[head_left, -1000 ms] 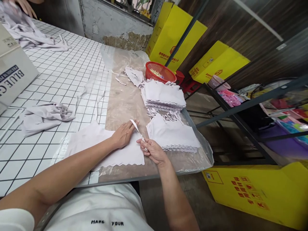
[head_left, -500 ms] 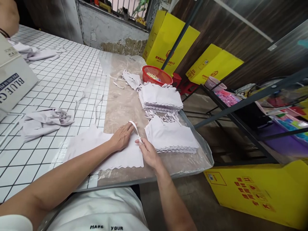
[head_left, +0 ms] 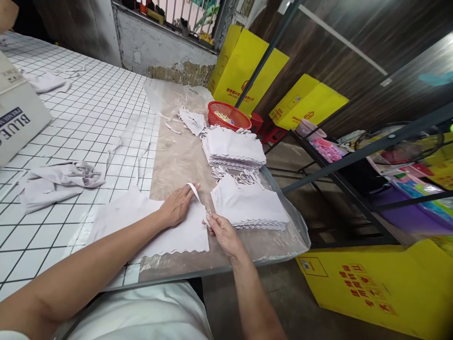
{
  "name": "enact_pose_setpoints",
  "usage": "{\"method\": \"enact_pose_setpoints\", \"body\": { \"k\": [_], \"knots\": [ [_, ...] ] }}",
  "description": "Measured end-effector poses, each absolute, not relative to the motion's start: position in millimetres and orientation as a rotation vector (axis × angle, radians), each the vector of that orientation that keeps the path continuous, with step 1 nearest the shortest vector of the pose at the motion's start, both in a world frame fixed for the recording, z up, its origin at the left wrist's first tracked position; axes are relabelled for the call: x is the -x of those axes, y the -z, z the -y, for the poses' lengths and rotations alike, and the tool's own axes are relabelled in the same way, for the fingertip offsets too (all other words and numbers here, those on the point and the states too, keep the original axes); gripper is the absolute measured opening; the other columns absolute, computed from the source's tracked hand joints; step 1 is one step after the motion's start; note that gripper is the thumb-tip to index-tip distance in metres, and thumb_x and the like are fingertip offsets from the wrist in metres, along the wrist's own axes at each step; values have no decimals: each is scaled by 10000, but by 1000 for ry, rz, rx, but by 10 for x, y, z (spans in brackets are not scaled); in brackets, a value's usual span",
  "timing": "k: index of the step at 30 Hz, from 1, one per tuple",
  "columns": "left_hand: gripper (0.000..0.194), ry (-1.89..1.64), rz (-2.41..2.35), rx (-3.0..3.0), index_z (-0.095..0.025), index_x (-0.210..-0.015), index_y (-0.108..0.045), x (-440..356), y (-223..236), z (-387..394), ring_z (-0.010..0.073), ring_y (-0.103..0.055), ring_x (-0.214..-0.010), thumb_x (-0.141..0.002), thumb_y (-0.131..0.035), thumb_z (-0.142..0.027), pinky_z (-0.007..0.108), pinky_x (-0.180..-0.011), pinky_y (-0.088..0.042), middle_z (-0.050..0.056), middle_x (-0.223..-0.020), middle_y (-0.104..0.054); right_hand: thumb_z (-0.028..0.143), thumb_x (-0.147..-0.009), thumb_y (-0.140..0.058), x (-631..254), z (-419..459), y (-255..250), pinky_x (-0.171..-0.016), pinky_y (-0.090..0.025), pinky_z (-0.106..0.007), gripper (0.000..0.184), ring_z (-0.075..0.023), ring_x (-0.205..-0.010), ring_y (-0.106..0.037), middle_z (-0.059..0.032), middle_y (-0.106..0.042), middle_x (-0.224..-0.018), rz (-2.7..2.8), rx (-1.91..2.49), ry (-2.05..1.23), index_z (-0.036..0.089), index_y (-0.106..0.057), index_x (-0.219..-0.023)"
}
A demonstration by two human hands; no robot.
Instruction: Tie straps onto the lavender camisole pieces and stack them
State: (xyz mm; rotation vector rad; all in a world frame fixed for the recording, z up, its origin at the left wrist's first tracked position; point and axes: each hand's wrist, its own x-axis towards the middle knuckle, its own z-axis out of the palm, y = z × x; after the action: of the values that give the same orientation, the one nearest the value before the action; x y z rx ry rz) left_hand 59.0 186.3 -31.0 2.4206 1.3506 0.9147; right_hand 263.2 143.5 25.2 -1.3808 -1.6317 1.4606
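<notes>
Head camera: the person's left hand (head_left: 179,205) lies palm down on a pale cloth top (head_left: 189,236), its fingers nearly straight and pointing away toward the upper right. Its forearm stretches diagonally across the cloth from the lower left. A thin strap (head_left: 194,191) loops up beside its fingertips; whether those fingers pinch it cannot be told. The right hand (head_left: 222,231) comes in from below, its forearm leaning inward, with thumb and forefinger closed together on the strap's lower part and the other fingers curled beneath. The top lies flat near the table's front edge, partly on a clear plastic sheet (head_left: 177,163), just left of the nearer stack of tops (head_left: 251,203).
</notes>
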Motion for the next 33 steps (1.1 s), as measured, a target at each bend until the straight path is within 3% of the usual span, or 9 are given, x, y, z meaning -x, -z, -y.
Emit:
{"method": "enact_pose_setpoints", "body": {
  "k": [5, 8, 13, 16, 20, 26, 33],
  "knots": [
    [658, -916, -1359, -2397, -127, -1524, -284, -593, 331, -1864, 308, -406, -1418, -876, -392, -92, 521, -1118, -408, 205, -1531, -403, 679, -853, -527, -2616, -1415, -245, -541, -272, -262, 530, -117, -554, -353, 45, -378, -569, 1620, 1442, -1420, 176, -691, -847],
    [665, -932, -1359, -2385, -144, -1529, -276, -601, 340, -1866, 305, -412, -1414, -877, -391, -89, 521, -1116, -409, 194, -1531, -406, 629, -847, -579, -2589, -1391, -249, -578, -338, -263, 442, -123, -596, -419, 25, -474, -633, 1612, 1421, -1422, 199, -675, -813],
    [680, -986, -1336, -2361, -179, -1550, -234, -612, 345, -1864, 302, -395, -1426, -892, -392, -108, 526, -1117, -404, 177, -1528, -412, 598, -759, -710, -2507, -1419, -288, -671, -441, -265, 417, -177, -855, -612, -57, -664, -970, 1295, 1357, -1650, 215, -670, -921],
    [642, -978, -1330, -2353, -168, -1543, -257, -612, 335, -1863, 317, -376, -1438, -915, -390, -141, 527, -1103, -412, 196, -1536, -394, 640, -793, -652, -2438, -1509, -323, -664, -438, -265, 479, -183, -838, -645, -70, -689, -920, 1096, 1269, -1858, 206, -671, -994],
    [618, -956, -1335, -2365, -151, -1540, -259, -607, 323, -1869, 332, -389, -1427, -936, -385, -174, 529, -1075, -431, 221, -1542, -375, 637, -746, -703, -2362, -1632, -346, -597, -390, -239, 478, -160, -748, -611, -42, -646, -773, 1034, 1264, -1872, 187, -704, -908],
    [649, -929, -1368, -2402, -165, -1542, -243, -604, 346, -1877, 317, -422, -1405, -912, -397, -133, 519, -1081, -428, 202, -1536, -394, 599, -728, -740, -2457, -1596, -414, -663, -391, -260, 425, -126, -693, -503, -17, -610, -763, 1406, 1296, -1744, 179, -731, -795],
    [512, -875, -1346, -2440, -151, -1398, -460, -593, 257, -1861, 298, -480, -1337, -893, -402, -93, 484, -1060, -448, 171, -1415, -525, 486, -778, -725, -2655, -1575, -691, -650, -358, -256, 321, -109, -663, -436, 9, -552, -727, 1788, 1196, -1668, 169, -748, -821]
  ]
}}
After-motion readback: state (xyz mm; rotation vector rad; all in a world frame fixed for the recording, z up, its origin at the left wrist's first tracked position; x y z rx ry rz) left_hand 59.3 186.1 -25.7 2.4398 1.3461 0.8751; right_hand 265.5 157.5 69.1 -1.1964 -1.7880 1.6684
